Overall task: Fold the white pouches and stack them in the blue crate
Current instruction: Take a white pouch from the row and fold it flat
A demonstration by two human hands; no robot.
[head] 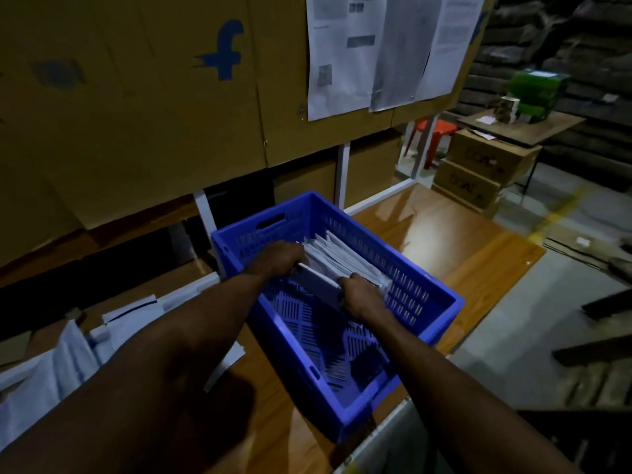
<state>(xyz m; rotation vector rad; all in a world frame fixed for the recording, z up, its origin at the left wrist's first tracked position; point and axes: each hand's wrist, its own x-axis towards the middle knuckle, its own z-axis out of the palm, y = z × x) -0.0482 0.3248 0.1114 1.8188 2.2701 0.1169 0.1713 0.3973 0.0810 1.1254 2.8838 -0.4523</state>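
2 hands inside crate [441, 295], each end of 1 folded pouch [316, 280]. Left hand [273, 260] curled over its far-left end; right hand [362, 297] grips near end, fingers wrapped. Pouch upright on edge against stack [345, 258] standing at crate's far end. Crate on table [455, 241]; loose pouches [68, 367] lie left

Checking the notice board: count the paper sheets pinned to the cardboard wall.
3, side by side at top right: the left sheet, the middle sheet, and the right sheet. They overlap, so more may be hidden.
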